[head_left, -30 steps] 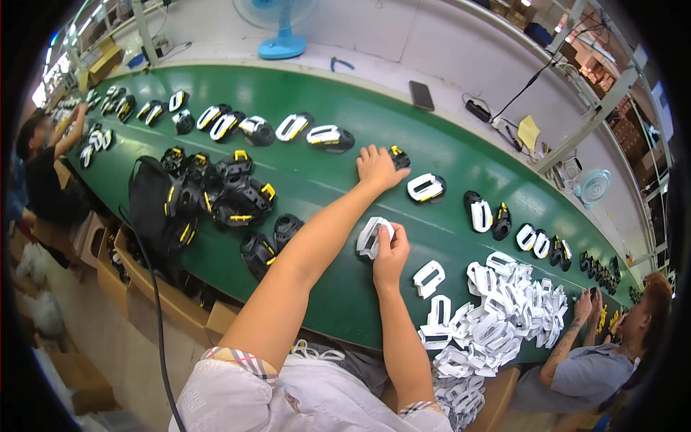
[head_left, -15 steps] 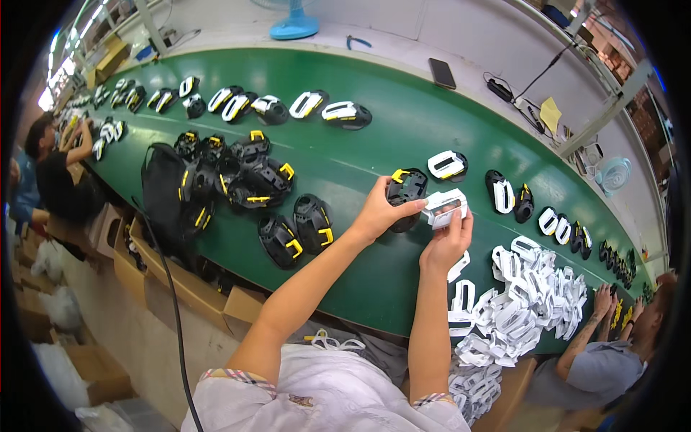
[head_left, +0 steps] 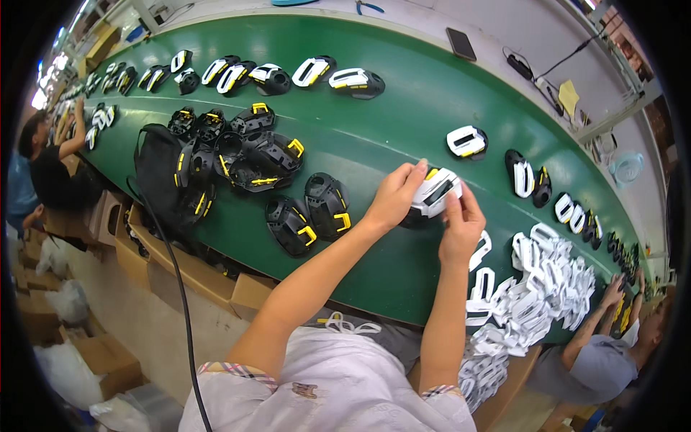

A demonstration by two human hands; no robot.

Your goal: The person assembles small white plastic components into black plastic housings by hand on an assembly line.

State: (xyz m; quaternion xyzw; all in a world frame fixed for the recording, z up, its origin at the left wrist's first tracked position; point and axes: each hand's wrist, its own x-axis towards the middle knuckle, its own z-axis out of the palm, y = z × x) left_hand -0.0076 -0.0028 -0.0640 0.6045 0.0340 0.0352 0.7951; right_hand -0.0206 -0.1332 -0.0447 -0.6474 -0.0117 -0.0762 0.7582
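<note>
My left hand (head_left: pixel 394 198) grips a black plastic shell (head_left: pixel 414 219) with a yellow part showing at its upper edge. Over that shell lies a white slotted cover (head_left: pixel 434 192), which the fingers of my right hand (head_left: pixel 464 227) pinch from the right side. Most of the shell is hidden under the cover and my fingers, and I cannot tell whether the two parts are fully seated. Left of my hands, two black shells with yellow clips (head_left: pixel 327 207) rest on the green table. A heap of loose white covers (head_left: pixel 529 291) spreads to the right of my right forearm.
Several black shells (head_left: pixel 270 155) are piled beside a black bag (head_left: pixel 155 162) on the green table (head_left: pixel 381 302). Shells with white covers (head_left: pixel 358 82) run along the far side. A phone (head_left: pixel 461 44) lies behind. Co-workers sit at left (head_left: pixel 61 173) and right (head_left: pixel 597 363).
The white cover has come from beside the black shell to on top of it, with my right hand moving in close to my left. The whole view has shifted a little.
</note>
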